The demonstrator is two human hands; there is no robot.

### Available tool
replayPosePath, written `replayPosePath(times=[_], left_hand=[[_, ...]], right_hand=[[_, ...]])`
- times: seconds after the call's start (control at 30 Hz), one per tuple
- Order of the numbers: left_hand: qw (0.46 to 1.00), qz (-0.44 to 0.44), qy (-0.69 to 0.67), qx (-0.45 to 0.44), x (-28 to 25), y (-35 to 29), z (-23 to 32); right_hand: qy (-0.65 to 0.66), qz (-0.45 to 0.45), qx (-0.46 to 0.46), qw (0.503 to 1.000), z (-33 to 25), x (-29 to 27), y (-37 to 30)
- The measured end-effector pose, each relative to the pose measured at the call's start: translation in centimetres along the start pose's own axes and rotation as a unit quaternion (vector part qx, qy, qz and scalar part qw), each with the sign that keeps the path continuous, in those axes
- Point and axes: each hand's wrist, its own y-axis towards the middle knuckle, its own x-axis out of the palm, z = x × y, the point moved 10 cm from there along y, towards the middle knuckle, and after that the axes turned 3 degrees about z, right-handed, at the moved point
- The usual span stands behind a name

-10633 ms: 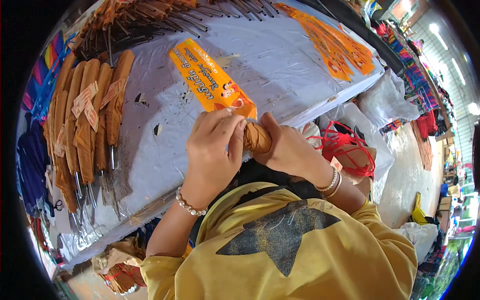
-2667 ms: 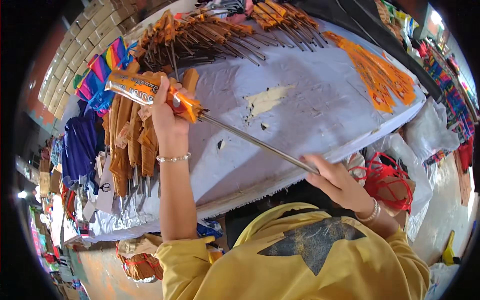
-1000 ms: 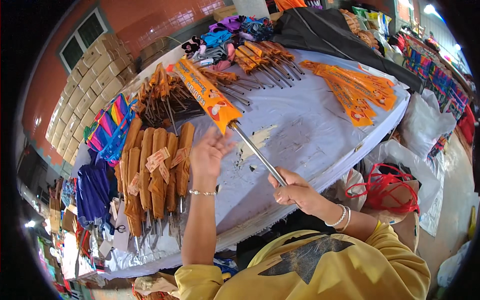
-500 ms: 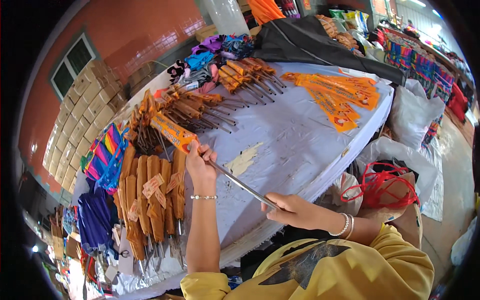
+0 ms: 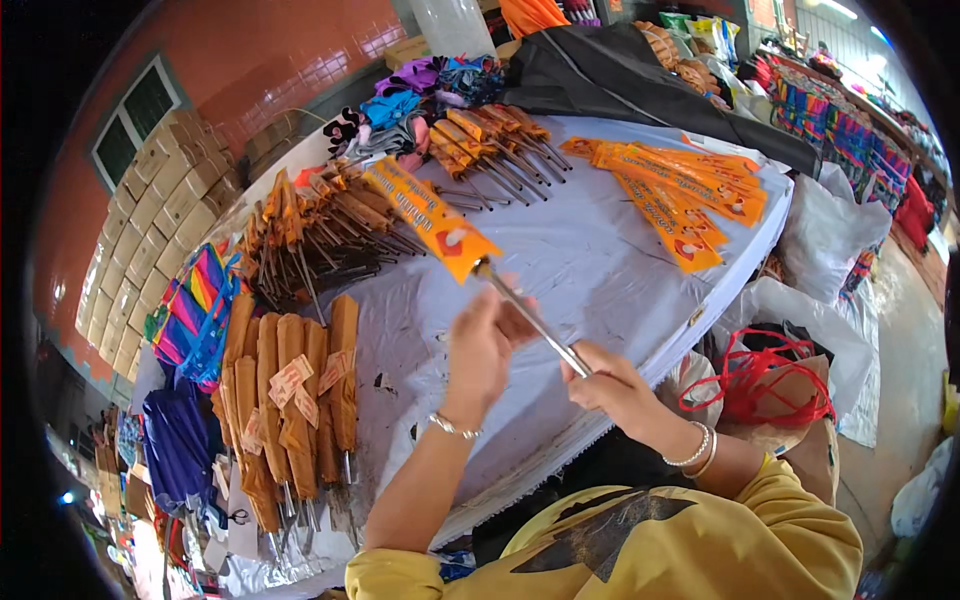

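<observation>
My right hand (image 5: pixel 617 390) is closed round the lower end of a thin metal shaft. The shaft belongs to a folded umbrella (image 5: pixel 525 312), held tilted up to the left over the table. A flat orange printed sleeve (image 5: pixel 432 220) covers its far end. Beside the shaft, just below the sleeve, is my left hand (image 5: pixel 487 340); its fingers are blurred by motion, and whether they touch the shaft is unclear. Several more orange sleeves (image 5: pixel 680 185) lie fanned out at the far right of the table. Folded umbrellas in orange covers (image 5: pixel 340 215) are heaped at the far left.
Brown folded umbrellas (image 5: pixel 290 385) lie side by side at the table's left. Bundled coloured cloth (image 5: pixel 405 105) sits at the back, near a black sheet (image 5: pixel 600 80). The table (image 5: pixel 600 300) has a pale cover. White sacks and a bag with red straps (image 5: pixel 760 385) stand at right.
The umbrella's sleeved end has swung up and to the right, away from the heap. My left hand has shifted right and down along the shaft; my right hand has moved slightly right and up.
</observation>
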Motion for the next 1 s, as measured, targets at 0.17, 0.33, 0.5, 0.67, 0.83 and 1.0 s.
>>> replayPosePath(times=[0.17,0.33,0.5,0.67,0.83,1.0], left_hand=[[0.906,-0.181,0.381,0.023,1.1,-4.9,-5.3],[0.619,-0.326,0.689,0.191,6.5,-10.1,-6.8],[0.478,-0.360,0.783,0.170,4.6,-9.2,-10.2],[0.499,-0.351,0.772,0.179,4.5,-8.9,-10.3],[0.516,-0.331,0.760,0.218,4.2,-8.5,-10.5],[0.517,-0.318,0.761,0.228,4.2,-8.2,-10.8]], right_hand=[[0.032,0.061,0.043,0.997,-0.4,-3.8,2.2],[0.019,0.059,0.014,0.998,-3.0,-9.1,9.5],[-0.037,0.080,-0.014,0.996,-4.8,-13.6,22.8],[-0.161,0.072,0.036,0.984,-2.2,-18.0,36.9],[-0.334,0.127,0.015,0.934,2.8,-21.4,45.8],[-0.376,0.269,-0.262,0.847,-0.6,-22.4,46.2]])
